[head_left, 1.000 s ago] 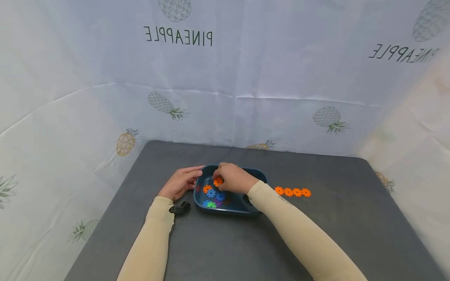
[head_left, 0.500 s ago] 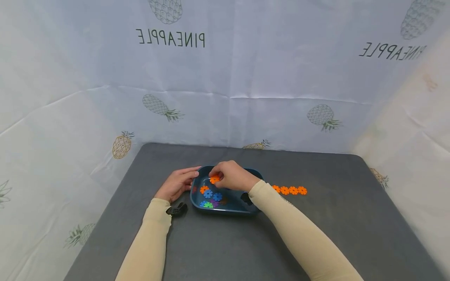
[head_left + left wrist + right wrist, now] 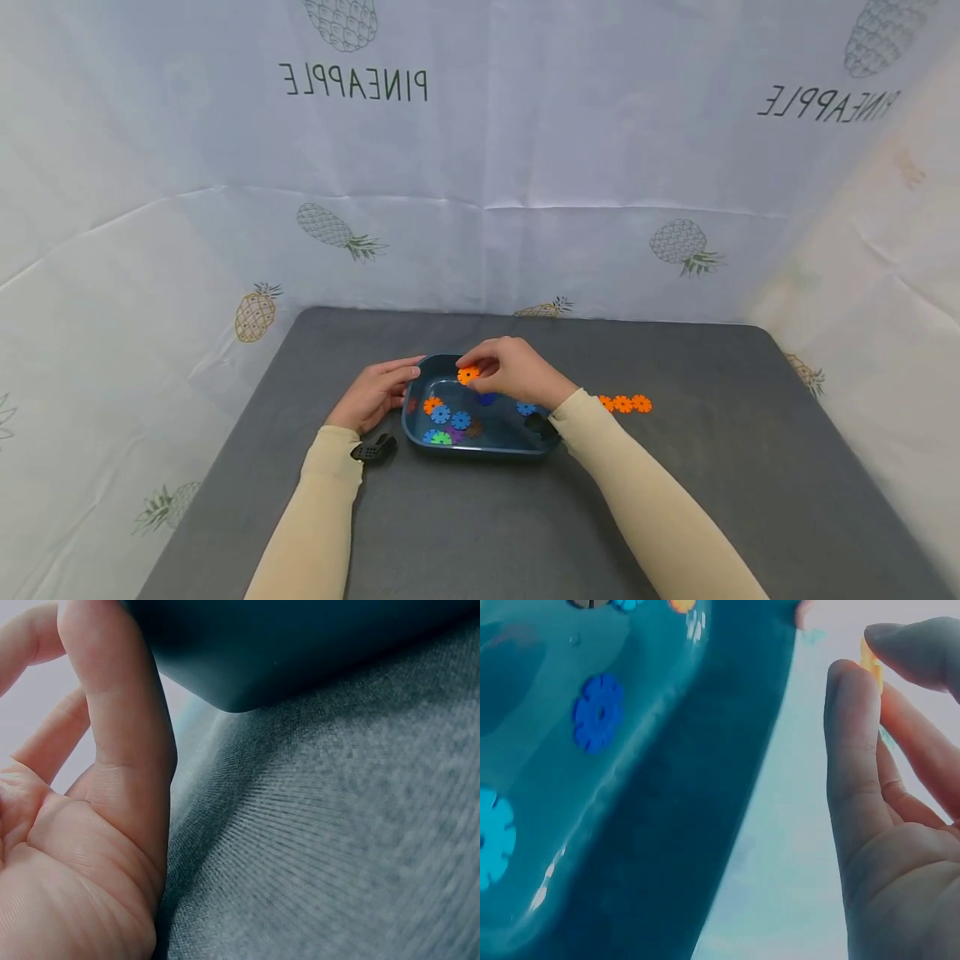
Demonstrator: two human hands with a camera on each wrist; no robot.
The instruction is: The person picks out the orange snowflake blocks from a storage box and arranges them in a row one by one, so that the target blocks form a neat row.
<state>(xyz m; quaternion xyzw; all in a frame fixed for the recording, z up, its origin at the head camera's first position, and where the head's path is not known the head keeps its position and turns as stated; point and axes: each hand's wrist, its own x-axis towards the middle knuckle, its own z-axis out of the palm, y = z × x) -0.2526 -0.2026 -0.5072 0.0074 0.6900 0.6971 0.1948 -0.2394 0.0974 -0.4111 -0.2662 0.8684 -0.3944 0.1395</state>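
Observation:
Above the far part of a dark blue tray, my right hand pinches an orange snowflake disc between thumb and fingertips. The right wrist view shows that disc edge-on, apart from the tray. My left hand rests against the tray's left end with its fingers loosely extended; in the left wrist view a digit meets the outer wall. Inside the tray lie several discs, among them an orange one, a green one and a dark blue one.
To the right of the tray, a row of orange discs lies on the grey table, its left end partly hidden by the right sleeve. A pineapple-print curtain stands behind and at both sides.
My right hand has lifted the orange disc from the tray and shifted slightly right with it. More discs show beneath the hand. My left hand stays at the tray's left end.

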